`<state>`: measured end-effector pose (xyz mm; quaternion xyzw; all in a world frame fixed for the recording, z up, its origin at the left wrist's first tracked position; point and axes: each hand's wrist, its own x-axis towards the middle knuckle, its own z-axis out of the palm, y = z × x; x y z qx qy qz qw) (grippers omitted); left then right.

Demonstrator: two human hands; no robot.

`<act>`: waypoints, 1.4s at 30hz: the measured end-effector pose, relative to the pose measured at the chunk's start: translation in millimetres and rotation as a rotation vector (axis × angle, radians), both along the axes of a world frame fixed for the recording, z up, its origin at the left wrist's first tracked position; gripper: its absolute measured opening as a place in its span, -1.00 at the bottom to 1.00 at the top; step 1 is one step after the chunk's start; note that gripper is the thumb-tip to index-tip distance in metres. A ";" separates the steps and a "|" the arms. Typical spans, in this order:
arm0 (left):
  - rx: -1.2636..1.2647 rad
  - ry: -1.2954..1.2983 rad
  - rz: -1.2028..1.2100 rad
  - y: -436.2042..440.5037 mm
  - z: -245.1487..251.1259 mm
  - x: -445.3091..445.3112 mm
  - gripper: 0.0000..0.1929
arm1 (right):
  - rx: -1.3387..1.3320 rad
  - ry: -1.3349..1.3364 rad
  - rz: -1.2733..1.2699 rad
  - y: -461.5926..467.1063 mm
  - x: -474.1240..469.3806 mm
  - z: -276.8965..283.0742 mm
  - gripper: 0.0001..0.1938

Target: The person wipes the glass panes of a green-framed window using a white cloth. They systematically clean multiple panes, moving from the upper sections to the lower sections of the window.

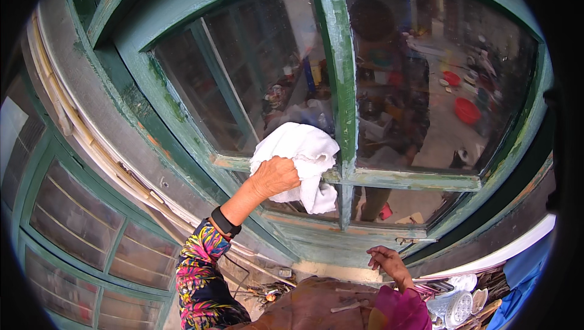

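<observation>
A white cloth (296,143) is bunched in my left hand (277,177), which presses it to the lower part of the left glass pane (255,65). One end of the cloth hangs over the horizontal bar and in front of the small pane below. The panes sit in a green-painted wooden door (315,238) with worn, chipped paint. A vertical bar (337,65) divides the glass just right of the cloth. Lower down, my right hand (387,259) holds nothing, its fingers loosely bent and apart, close to the door's bottom panel.
Pale pipes (96,143) run down the wall at the left, beside another green window (77,220). A metal latch (415,240) juts from the door at the lower right. Below lie a plastic basket (457,308), sticks and blue fabric (524,280). Red basins show in the right pane (438,83).
</observation>
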<state>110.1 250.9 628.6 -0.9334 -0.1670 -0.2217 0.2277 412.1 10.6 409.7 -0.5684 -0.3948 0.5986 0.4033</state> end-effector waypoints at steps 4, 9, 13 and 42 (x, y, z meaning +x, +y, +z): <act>-0.083 -0.162 -0.104 -16.0 -16.7 12.4 -0.83 | -0.025 -0.005 0.026 4.4 -5.1 0.9 -0.77; -0.141 -0.164 -0.138 -22.9 -23.4 23.4 -0.72 | -0.008 0.024 0.065 9.9 -7.0 -1.8 -0.78; -0.030 -0.276 -0.078 -16.8 -16.0 4.4 -0.55 | -0.008 0.035 0.078 8.8 -6.3 -4.6 -0.79; 0.273 -0.941 0.320 32.5 73.6 16.4 -0.35 | -0.032 0.030 0.100 17.8 -5.8 -6.1 -0.78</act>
